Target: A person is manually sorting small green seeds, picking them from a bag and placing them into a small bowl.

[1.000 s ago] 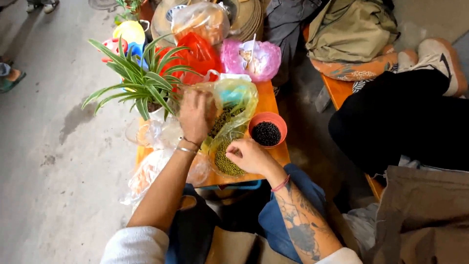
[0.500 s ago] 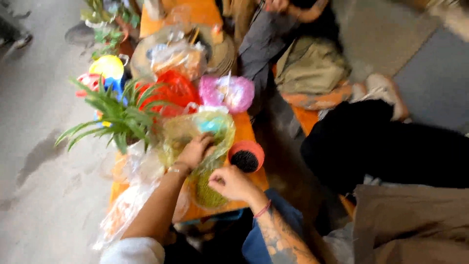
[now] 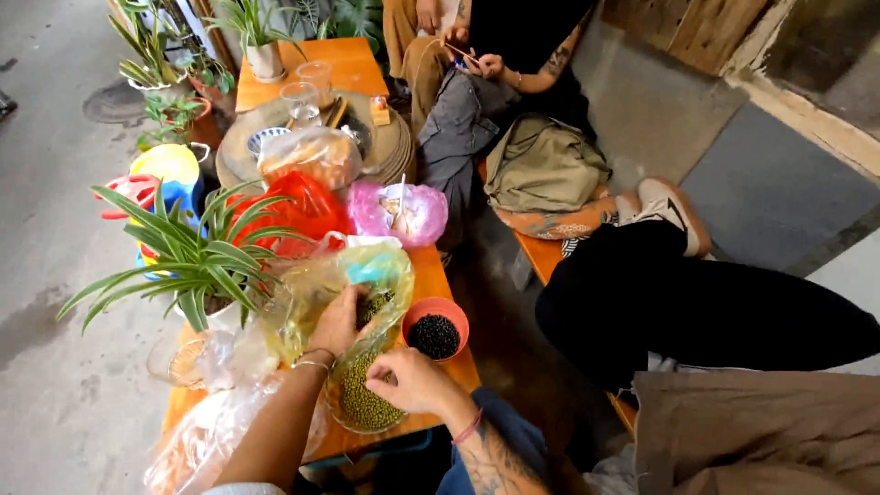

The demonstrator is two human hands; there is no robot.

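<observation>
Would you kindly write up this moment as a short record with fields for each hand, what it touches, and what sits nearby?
Left hand: reaching into the open top of a clear plastic bag of green beans
Right hand: gripping the bag's side, lower down
Beside bag: orange bowl of small black beans
Left of bag: potted spider plant
Behind: red plastic bag, pink plastic bag
Surface: orange wooden table
Others: a seated person's black-trousered leg at right

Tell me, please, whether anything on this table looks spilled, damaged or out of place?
Nothing looks spilled or broken. The green beans sit inside the clear bag that the left hand and right hand hold, and the dark beans stay in the orange bowl. The table is just crowded with bags.
</observation>
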